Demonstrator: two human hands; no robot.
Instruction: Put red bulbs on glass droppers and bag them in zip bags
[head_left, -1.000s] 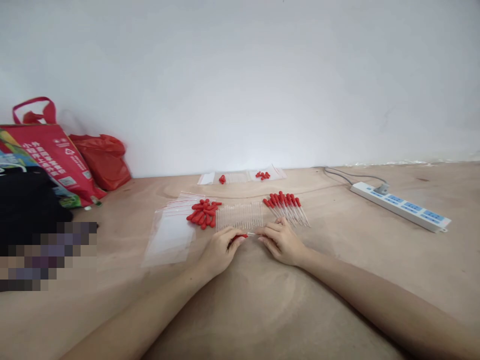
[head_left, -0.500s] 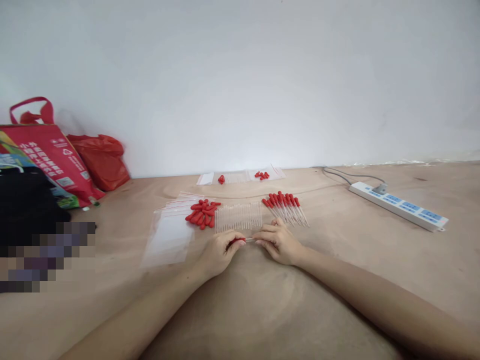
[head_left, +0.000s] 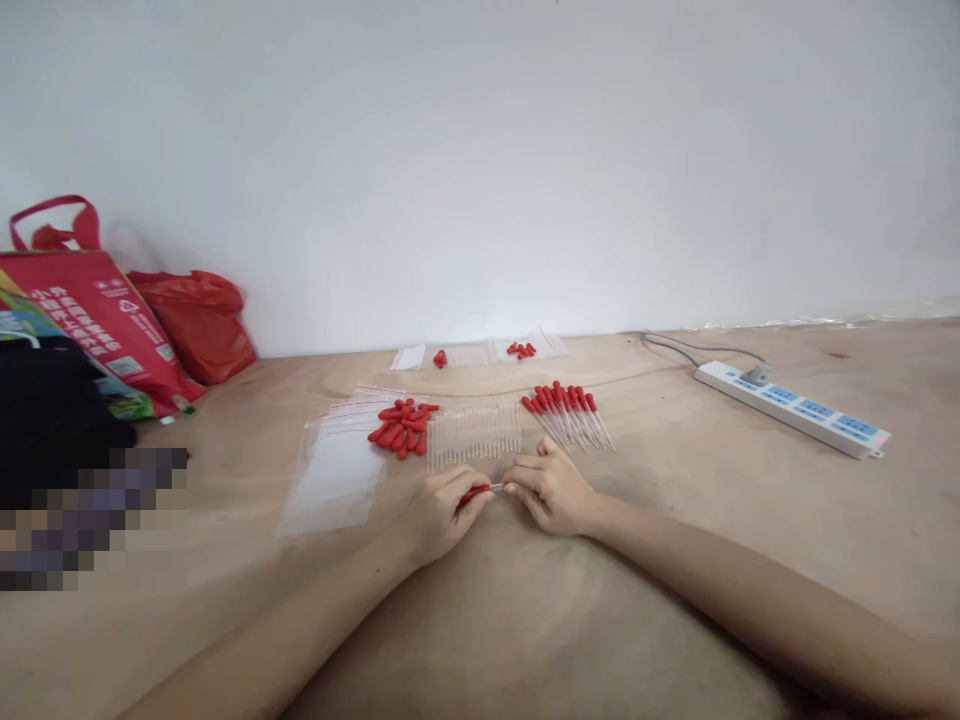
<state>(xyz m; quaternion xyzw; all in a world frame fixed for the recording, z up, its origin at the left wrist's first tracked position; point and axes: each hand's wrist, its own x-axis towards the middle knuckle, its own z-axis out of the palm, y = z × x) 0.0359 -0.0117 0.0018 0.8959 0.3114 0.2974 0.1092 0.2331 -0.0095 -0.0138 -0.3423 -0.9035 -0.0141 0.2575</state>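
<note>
Over the table (head_left: 525,640), on the near side of the tube row (head_left: 474,435), my left hand (head_left: 441,515) pinches a red cap (head_left: 474,493), my right hand (head_left: 553,492) a clear tube (head_left: 498,487) meeting it, both pinched closed, best kept aligned and pushed gently.

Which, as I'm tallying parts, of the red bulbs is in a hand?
The red bulb pinched in the left hand, with a clear tube between it and the right hand. The others lie unheld: the loose pile, the fanned group and the far clusters.
</note>
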